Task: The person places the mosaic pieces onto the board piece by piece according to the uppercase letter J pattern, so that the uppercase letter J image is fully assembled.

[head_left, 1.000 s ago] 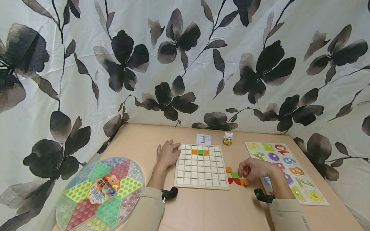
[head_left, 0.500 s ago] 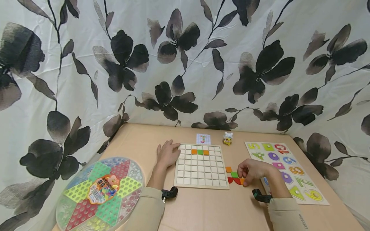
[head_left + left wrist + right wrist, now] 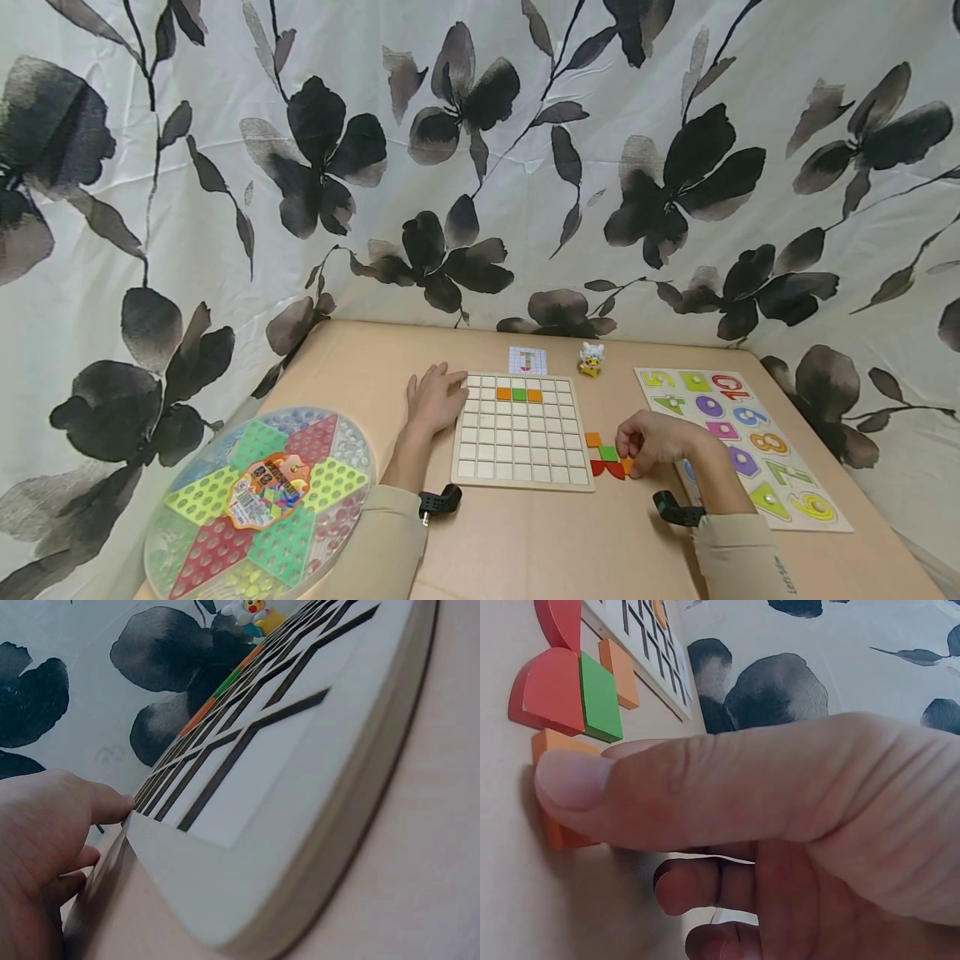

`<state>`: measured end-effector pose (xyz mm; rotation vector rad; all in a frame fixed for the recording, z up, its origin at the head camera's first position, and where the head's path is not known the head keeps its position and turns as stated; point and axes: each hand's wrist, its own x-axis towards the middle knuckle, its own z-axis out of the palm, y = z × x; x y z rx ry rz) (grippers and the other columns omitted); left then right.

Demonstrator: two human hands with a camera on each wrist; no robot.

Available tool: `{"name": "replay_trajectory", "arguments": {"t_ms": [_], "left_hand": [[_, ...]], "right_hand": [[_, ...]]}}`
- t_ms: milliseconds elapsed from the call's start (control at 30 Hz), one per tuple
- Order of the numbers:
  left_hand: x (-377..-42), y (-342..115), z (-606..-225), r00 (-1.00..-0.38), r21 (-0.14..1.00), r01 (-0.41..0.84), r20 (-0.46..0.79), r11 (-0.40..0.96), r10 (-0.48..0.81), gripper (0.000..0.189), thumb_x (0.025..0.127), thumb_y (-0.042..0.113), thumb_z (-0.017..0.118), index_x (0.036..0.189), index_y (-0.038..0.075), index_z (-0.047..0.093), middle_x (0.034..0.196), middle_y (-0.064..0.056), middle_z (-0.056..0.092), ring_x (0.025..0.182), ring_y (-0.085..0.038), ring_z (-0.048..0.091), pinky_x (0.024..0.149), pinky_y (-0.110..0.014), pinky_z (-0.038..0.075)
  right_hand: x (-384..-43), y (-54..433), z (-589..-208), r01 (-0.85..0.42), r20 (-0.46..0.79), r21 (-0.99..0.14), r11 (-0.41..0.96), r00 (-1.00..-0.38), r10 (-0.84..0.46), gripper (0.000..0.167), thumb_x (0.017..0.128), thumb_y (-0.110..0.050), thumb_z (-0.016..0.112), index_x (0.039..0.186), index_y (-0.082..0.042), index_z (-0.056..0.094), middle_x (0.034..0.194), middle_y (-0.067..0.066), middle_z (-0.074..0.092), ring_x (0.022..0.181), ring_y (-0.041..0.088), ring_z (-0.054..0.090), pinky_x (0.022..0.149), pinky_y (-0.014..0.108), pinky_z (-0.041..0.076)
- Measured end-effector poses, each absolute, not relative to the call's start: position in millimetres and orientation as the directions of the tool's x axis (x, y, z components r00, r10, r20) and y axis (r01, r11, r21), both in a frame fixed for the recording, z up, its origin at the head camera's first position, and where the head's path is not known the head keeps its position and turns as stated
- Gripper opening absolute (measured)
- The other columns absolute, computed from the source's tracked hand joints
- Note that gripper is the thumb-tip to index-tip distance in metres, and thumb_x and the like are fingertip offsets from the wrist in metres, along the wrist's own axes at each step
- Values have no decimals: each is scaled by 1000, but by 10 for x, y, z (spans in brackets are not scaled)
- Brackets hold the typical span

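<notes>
A pale gridded board (image 3: 517,433) lies on the table, with two orange squares and a green square (image 3: 519,395) between them in one of its far rows. At the board's left edge rests my left hand (image 3: 437,402), its index fingertip touching the corner in the left wrist view. My right hand (image 3: 660,439) is right of the board, pinching an orange block (image 3: 562,834) on the tabletop; the thumb covers much of it. Beside that block lie two red curved pieces (image 3: 551,694), a green block (image 3: 600,697) and another orange block (image 3: 619,673).
A patterned card (image 3: 528,361) and a small figurine (image 3: 592,360) stand beyond the board. To the right lies a number puzzle board (image 3: 776,467), partly under my right forearm. A round Chinese checkers set (image 3: 258,500) occupies the left. A floral cloth (image 3: 480,183) hangs behind.
My right hand has shifted very slightly left, staying at the orange block. My left hand and the gridded board look unmoved.
</notes>
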<state>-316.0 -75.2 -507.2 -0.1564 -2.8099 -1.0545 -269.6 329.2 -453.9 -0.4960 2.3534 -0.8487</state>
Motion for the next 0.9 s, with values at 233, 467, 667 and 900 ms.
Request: {"name": "replay_trajectory", "arguments": {"t_ms": [233,467,667,900], "left_hand": [[-3148,-744,-5074,-984,648,148,172,747,46,38,101,27,62,137,17,70,163,-20,43,156,-42,30,128,-66,5],[-3143,-743,-5071,-983,646,150,175,748,46,37,101,26,62,136,17,70,162,-20,44,156,-43,30,127,-67,5],[-3141,-736,-5060,-983,647,152,178,748,46,37,101,26,62,136,17,70,162,-20,44,156,-43,30,127,-68,6],[-3137,-737,-5054,-982,649,156,182,745,46,37,101,25,63,136,17,70,162,-21,44,155,-43,31,127,-68,5]], "right_hand": [[-2690,3301,-4539,-148,-379,-669,728,-774,-507,27,75,-3,90,94,-5,71,81,7,59,78,19,54,64,27,45],[-2689,3306,-4543,-150,-375,-663,733,-781,-499,26,75,-3,90,94,-7,72,81,6,59,78,20,54,65,28,45],[-2697,3296,-4547,-158,-366,-657,737,-788,-496,26,74,-4,91,93,-7,72,83,6,62,81,21,56,67,30,47],[-2697,3285,-4551,-163,-358,-665,729,-787,-503,27,74,-4,91,93,-6,71,84,6,62,83,22,56,69,31,48]]}}
